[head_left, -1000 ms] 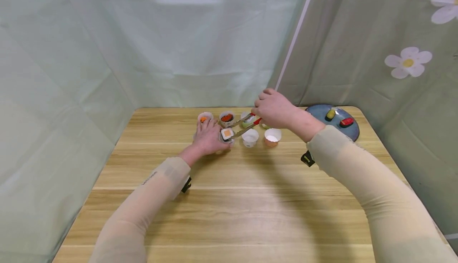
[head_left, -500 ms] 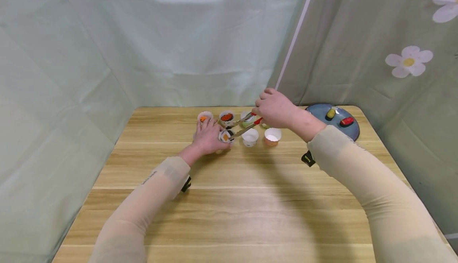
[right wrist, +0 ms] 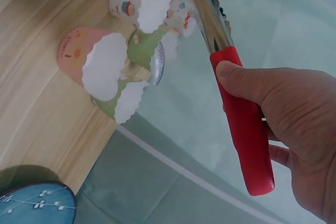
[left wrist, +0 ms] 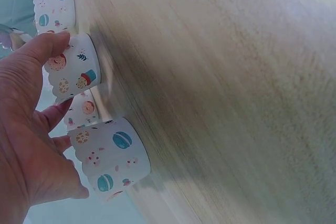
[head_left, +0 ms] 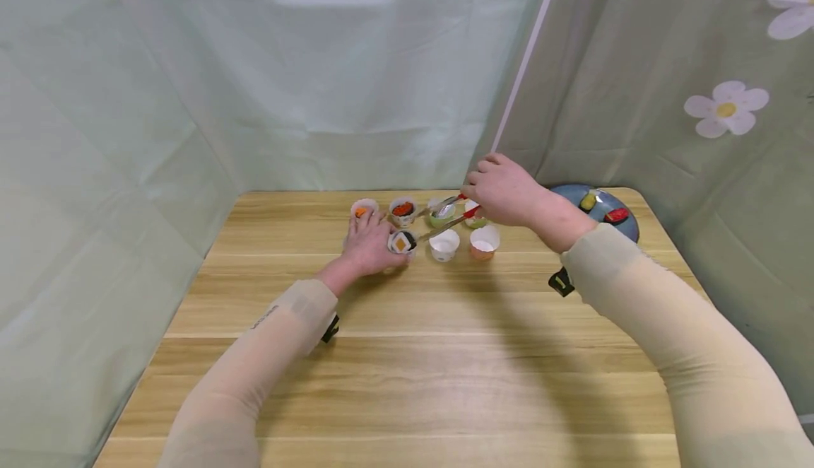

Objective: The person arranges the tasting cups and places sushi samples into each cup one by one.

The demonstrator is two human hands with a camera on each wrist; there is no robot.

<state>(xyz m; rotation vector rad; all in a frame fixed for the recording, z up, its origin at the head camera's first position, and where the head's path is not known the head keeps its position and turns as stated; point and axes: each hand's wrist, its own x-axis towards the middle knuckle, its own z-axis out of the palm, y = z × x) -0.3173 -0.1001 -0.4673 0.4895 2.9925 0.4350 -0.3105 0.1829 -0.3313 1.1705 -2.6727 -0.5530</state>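
Observation:
My left hand holds a white printed paper baking cup between thumb and fingers at the front left of the cups. In that cup sits a sushi roll piece, white with an orange centre and dark wrap. My right hand grips metal tongs by their red handles. In the head view, the tongs' arms spread apart and their tips reach toward the sushi piece, the lower one close to its right side. Whether the tips touch it cannot be told.
Around are an orange-filled cup, a red-topped sushi cup, a white cup, an orange cup and two green cups. A blue plate at back right bears yellow and red sushi. Curtains border the table.
The sushi piece has gone down into the cup and turned. My right hand has drawn back slightly to the right with the tongs. My left hand has stayed at the cup.

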